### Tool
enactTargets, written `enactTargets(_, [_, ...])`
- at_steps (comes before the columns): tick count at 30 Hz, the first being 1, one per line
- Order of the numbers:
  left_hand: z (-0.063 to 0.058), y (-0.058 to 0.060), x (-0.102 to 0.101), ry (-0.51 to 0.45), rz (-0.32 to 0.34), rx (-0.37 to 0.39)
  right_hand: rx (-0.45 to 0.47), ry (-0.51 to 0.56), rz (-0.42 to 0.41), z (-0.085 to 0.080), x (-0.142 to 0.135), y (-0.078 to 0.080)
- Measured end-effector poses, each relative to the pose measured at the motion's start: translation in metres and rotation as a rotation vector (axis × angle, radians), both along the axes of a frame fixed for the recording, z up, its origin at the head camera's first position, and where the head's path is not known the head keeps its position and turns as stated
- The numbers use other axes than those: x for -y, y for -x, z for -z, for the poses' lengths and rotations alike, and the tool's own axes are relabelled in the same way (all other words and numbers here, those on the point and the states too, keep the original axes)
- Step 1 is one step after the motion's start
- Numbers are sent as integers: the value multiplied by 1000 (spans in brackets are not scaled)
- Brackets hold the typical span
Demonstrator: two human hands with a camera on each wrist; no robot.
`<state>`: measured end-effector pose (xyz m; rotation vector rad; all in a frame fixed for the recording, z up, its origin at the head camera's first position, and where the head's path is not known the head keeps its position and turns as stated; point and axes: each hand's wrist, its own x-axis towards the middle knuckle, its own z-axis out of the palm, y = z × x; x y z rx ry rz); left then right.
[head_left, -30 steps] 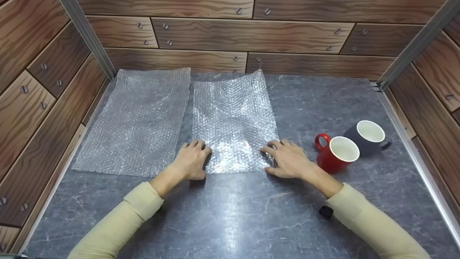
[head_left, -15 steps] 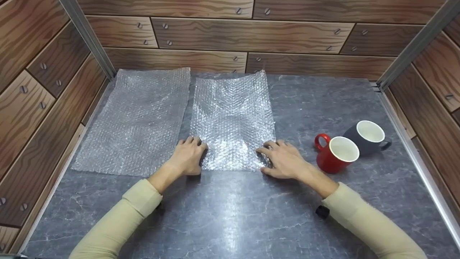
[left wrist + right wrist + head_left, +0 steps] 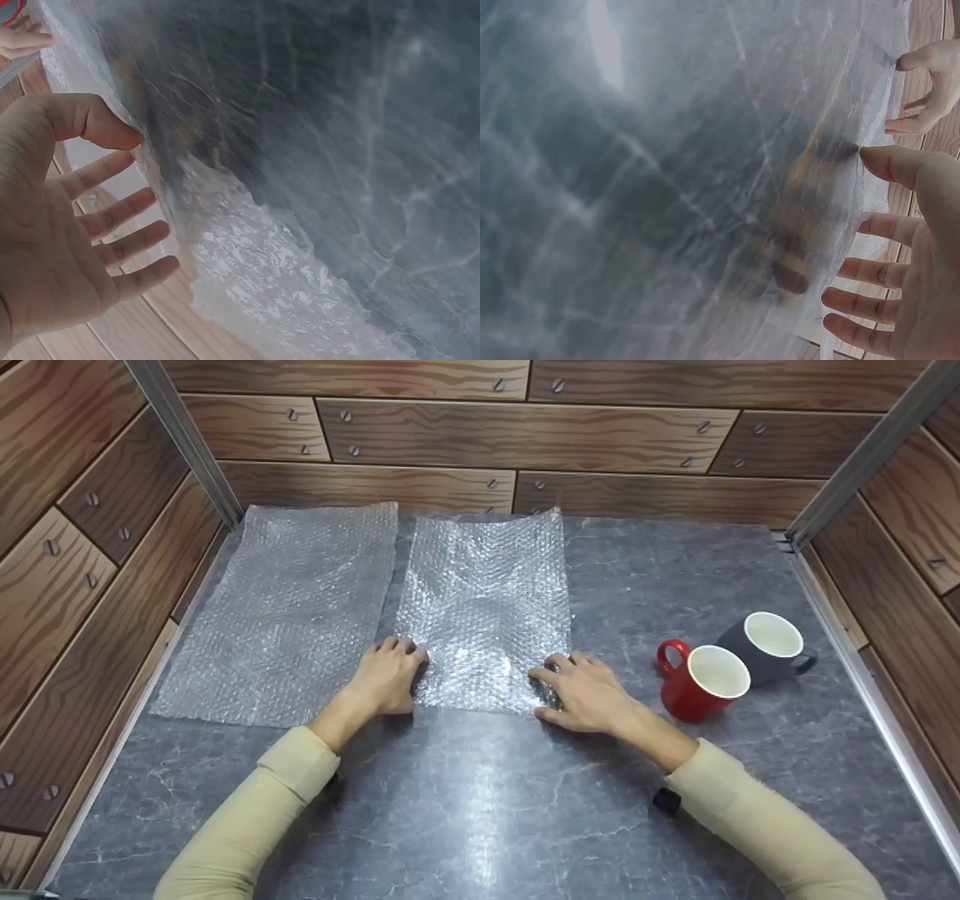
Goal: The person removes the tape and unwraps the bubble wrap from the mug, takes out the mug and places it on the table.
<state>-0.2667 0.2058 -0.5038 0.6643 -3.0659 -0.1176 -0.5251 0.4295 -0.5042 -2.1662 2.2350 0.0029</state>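
A smaller sheet of bubble wrap point(image 3: 487, 592) lies flat in the middle of the grey marbled table point(image 3: 480, 802). At its near left corner rests my left hand point(image 3: 384, 679), the fingers spread and the thumb at the edge. My right hand point(image 3: 589, 694) touches the near right corner, its fingers likewise apart. In the left wrist view the left hand's fingers point(image 3: 124, 241) are extended along the plastic's edge. The right wrist view has the right thumb point(image 3: 889, 163) at the sheet's edge and the other fingers spread beside it.
A larger bubble wrap sheet point(image 3: 292, 600) lies flat to the left, its right side close to my left hand. Beyond my right hand stand a red mug point(image 3: 690, 690) and a dark grey mug point(image 3: 750, 656), both upright. Wood-patterned walls point(image 3: 525, 439) enclose the back and sides.
Both hands have shifted a little left and slightly away from me. The smaller sheet's near edge has moved with them, and the sheet has straightened. The mugs and larger sheet stay put.
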Motion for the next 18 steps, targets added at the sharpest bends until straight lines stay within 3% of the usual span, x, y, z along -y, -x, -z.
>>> enactTargets(10, [1, 0, 4, 3, 26, 19, 37, 71, -9, 0, -4, 3])
enactTargets(18, [-6, 1, 0, -10, 46, -84, 54, 195, 15, -10, -9, 8])
